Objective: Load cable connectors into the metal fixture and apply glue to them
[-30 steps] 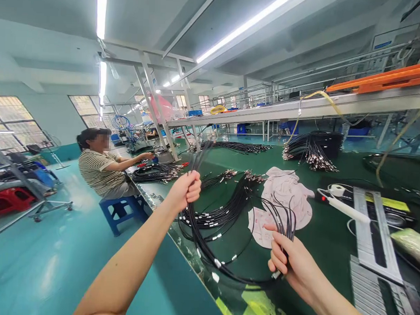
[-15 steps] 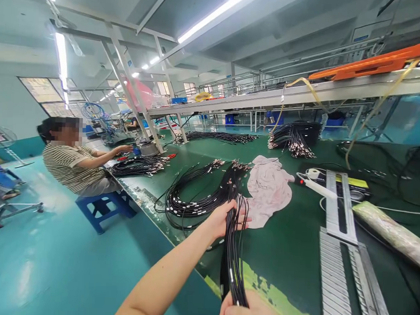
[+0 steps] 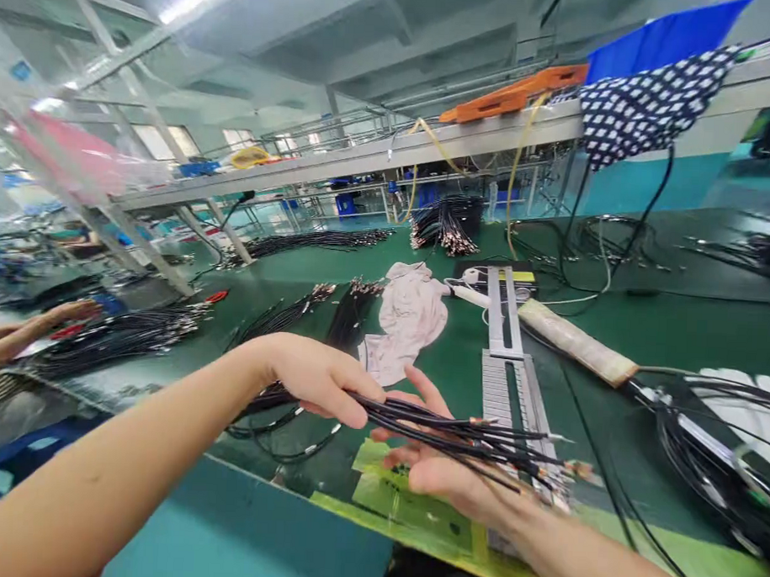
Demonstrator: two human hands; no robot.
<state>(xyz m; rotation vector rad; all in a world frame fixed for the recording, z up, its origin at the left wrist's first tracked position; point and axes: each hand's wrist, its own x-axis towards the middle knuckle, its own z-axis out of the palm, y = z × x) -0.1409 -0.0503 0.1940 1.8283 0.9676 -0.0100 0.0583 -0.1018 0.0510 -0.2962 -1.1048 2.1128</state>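
My left hand (image 3: 324,379) is closed over a bundle of thin black cables (image 3: 418,420), gripping it from above. The cable ends, with bare copper-coloured and silver tips, fan out to the right over a slotted metal fixture (image 3: 514,386). Below the bundle, my right hand (image 3: 433,458) is palm up with its fingers spread, and the cables pass across it. A crumpled pale pink cloth (image 3: 413,315) lies just beyond my hands. More black cables (image 3: 283,314) lie to its left, partly hidden by my left forearm.
A cloth-wrapped roll (image 3: 578,341) lies right of the fixture, near white gloves (image 3: 740,402) and coiled cables. Another cable pile (image 3: 447,219) sits at the back under a raised shelf (image 3: 339,165). A co-worker's hands (image 3: 55,319) are at the far left beside more cables.
The view has swung right. The bundle has turned from hanging toward me to lying sideways, ends to the right. My right hand has gone from gripping it to spread fingers beneath it.
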